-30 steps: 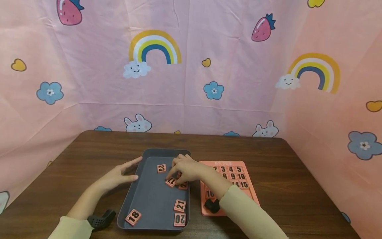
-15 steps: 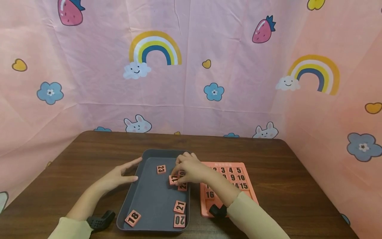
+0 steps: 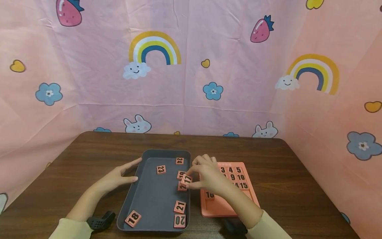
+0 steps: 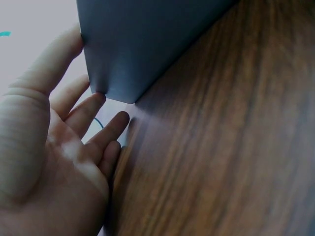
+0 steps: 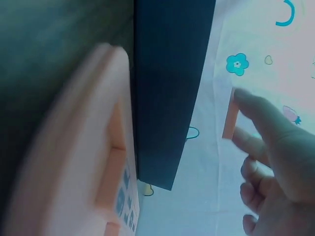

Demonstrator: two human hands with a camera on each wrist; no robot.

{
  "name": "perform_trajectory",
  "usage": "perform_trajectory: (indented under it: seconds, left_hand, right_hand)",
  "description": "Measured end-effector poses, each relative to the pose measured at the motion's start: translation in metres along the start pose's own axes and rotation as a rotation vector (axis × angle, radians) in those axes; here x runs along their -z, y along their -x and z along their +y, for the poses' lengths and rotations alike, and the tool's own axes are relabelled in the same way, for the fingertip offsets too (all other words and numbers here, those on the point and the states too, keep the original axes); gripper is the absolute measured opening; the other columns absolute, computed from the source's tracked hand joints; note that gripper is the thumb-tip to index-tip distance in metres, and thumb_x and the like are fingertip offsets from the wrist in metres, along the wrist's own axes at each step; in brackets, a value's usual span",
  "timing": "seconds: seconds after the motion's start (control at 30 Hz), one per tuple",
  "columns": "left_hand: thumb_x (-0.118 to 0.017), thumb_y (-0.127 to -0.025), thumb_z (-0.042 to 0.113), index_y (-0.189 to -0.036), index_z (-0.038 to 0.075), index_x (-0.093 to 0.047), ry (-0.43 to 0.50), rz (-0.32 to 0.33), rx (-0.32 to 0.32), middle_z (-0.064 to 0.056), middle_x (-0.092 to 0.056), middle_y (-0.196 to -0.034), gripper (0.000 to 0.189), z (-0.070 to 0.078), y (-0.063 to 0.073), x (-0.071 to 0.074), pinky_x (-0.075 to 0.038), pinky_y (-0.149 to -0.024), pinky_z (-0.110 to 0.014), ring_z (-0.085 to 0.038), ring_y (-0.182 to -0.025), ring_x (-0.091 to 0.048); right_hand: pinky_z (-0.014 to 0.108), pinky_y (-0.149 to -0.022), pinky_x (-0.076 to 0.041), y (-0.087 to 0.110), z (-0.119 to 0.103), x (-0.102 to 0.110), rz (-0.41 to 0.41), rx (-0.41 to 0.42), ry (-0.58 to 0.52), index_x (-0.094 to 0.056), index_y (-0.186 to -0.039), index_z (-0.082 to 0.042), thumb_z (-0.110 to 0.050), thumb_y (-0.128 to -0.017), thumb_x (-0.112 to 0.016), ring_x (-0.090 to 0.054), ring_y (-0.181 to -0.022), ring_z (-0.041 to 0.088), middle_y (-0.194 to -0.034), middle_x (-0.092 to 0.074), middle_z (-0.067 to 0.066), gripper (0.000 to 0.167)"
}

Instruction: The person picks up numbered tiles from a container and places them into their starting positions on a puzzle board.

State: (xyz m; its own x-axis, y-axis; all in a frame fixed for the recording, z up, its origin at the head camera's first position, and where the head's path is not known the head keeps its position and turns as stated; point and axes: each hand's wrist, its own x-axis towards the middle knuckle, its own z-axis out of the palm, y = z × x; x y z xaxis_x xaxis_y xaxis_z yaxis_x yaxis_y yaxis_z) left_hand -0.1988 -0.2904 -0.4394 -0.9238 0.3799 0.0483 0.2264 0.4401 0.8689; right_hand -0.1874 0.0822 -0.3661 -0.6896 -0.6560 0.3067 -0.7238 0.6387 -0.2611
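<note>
My right hand (image 3: 210, 175) pinches a pink number tile (image 3: 186, 180) marked 17 between thumb and forefinger. It is held above the right rim of the grey tray (image 3: 152, 196). In the right wrist view the tile (image 5: 231, 114) appears edge-on, higher than the tray wall. Below it, tile 19 (image 3: 180, 174) and another tile are partly covered. My left hand (image 3: 114, 179) has its fingers spread, with thumb and fingertips at the tray's left side. The pink number board (image 3: 216, 207) lies right of the tray, partly hidden by the right hand and forearm.
Inside the tray lie tiles 23 (image 3: 161, 169), 24 (image 3: 179, 161), 21 (image 3: 180, 206), 20 (image 3: 179, 220) and 18 (image 3: 133, 218). The board carries several seated tiles in rows, with 16 (image 3: 210, 195) at its lower left. Everything stands on a dark wooden table (image 3: 286, 199).
My right hand has picked tile 17 up from the tray floor and carried it right, to the tray's rim. Tile 24 has come into sight. The left hand stays in place.
</note>
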Motion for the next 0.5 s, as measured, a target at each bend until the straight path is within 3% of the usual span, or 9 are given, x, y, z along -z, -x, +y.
perform_trajectory:
  seconds: [0.5]
  left_hand:
    - [-0.066, -0.091, 0.023, -0.151, 0.014, -0.030, -0.005, -0.008, 0.010, -0.022, -0.025, -0.153, 0.070, 0.002, 0.001, 0.001, -0.020, -0.098, -0.072, -0.050, -0.137, -0.013]
  right_hand:
    - [0.041, -0.074, -0.029, 0.056, 0.009, 0.001, 0.145, -0.251, 0.118, -0.070, -0.075, -0.025, -0.040, -0.061, -0.088, -0.039, -0.085, 0.016, -0.085, -0.046, -0.010, 0.027]
